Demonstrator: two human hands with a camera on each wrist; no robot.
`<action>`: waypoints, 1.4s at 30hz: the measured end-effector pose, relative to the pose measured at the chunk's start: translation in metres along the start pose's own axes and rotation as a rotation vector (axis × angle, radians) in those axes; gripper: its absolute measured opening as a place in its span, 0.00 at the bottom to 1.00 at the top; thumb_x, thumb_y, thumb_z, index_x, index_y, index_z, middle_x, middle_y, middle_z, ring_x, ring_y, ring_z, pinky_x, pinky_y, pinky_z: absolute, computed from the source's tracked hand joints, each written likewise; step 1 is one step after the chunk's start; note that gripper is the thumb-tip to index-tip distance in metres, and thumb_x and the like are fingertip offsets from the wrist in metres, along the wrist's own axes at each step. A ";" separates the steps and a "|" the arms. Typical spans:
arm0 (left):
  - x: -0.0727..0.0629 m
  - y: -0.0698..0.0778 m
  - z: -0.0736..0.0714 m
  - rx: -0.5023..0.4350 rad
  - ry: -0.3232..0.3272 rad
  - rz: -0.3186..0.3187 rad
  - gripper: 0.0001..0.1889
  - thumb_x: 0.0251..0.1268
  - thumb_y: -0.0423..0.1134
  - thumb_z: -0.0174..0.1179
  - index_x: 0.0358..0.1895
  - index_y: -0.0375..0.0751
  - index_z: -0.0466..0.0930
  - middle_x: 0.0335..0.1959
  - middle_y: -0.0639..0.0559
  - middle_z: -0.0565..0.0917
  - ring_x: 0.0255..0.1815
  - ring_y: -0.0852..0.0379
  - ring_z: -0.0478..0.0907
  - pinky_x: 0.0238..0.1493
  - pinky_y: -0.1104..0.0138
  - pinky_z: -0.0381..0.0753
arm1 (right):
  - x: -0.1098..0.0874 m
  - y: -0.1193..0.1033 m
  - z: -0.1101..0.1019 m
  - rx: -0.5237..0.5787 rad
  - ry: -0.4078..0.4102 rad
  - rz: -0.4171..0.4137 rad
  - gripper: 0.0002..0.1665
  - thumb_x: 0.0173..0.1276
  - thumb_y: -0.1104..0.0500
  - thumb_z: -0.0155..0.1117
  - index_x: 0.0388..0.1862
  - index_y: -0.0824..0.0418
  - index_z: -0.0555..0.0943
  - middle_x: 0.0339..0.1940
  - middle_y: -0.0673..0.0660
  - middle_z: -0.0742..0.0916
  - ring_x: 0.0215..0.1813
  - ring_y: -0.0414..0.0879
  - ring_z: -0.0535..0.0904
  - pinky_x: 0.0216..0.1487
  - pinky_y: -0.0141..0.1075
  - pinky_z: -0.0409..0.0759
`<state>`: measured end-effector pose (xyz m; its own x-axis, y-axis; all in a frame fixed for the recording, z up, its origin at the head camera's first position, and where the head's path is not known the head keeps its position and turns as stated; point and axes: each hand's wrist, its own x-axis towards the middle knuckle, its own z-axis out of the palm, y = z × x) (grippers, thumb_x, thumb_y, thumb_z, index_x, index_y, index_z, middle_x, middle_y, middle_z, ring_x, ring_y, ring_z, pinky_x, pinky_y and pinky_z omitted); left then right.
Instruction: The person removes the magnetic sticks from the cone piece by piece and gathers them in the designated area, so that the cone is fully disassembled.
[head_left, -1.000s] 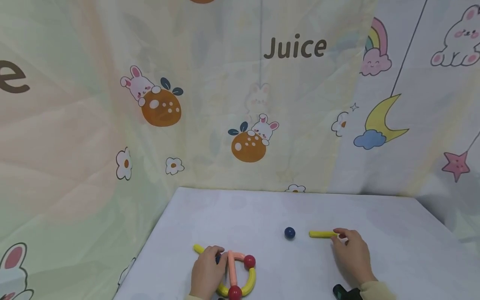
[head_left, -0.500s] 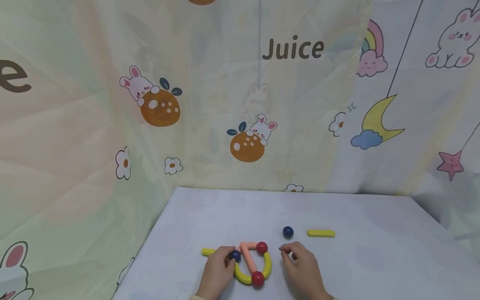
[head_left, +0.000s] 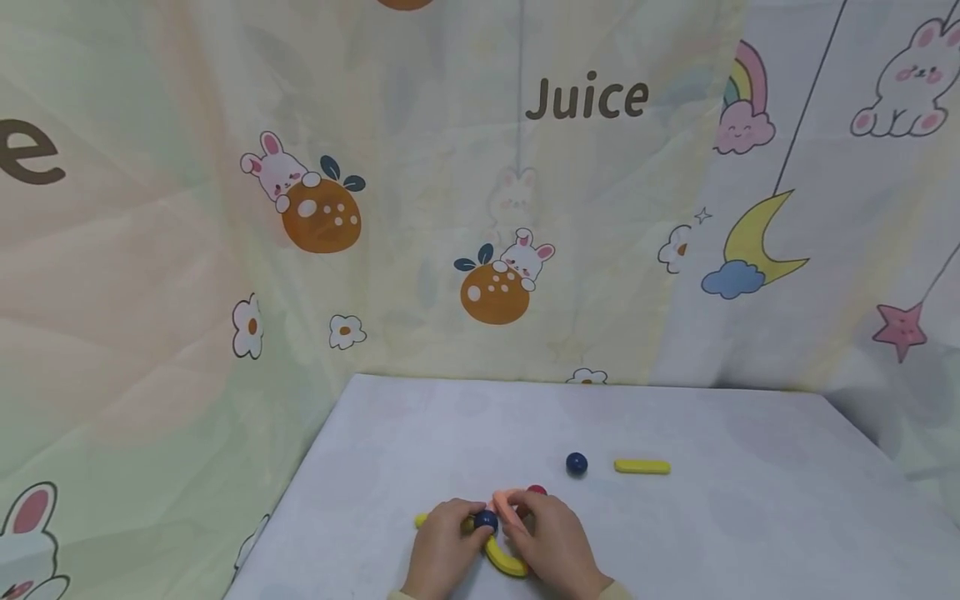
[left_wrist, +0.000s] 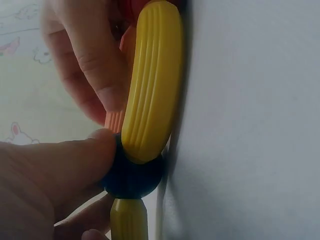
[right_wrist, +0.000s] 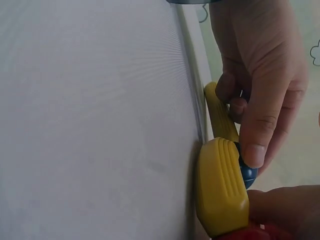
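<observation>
My left hand (head_left: 448,546) pinches a dark blue ball (head_left: 486,522) between thumb and fingers. A straight yellow stick (left_wrist: 129,220) and a curved, ridged yellow stick (left_wrist: 152,85) both meet this ball. Beside it, my right hand (head_left: 561,546) grips a straight pink stick (head_left: 508,510) of the same joined figure. One red ball (head_left: 537,490) peeks out behind the right fingers; another red ball (right_wrist: 245,234) shows at the curved stick's other end in the right wrist view. The right hand covers the figure's right side in the head view.
A loose dark blue ball (head_left: 577,464) and a loose straight yellow stick (head_left: 642,467) lie farther back on the white table (head_left: 750,500). A printed cloth (head_left: 405,275) hangs behind the table.
My right hand has left the loose yellow stick at the back right and come left to the pink stick. My left hand has shifted the joined figure to the right.
</observation>
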<state>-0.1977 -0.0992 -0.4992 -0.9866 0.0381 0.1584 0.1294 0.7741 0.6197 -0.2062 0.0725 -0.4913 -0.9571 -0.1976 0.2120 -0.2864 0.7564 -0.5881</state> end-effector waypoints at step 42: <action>0.002 0.000 0.006 -0.044 0.008 0.096 0.19 0.50 0.45 0.75 0.48 0.56 0.85 0.43 0.69 0.83 0.40 0.63 0.64 0.38 0.70 0.69 | -0.036 0.060 -0.030 0.172 0.045 0.269 0.12 0.54 0.55 0.77 0.38 0.49 0.85 0.28 0.42 0.82 0.30 0.40 0.71 0.30 0.31 0.70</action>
<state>-0.1998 -0.0949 -0.5036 -0.9687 0.1052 0.2248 0.2275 0.7384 0.6349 -0.1871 0.1437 -0.5103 -0.9977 0.0261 0.0626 -0.0298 0.6605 -0.7502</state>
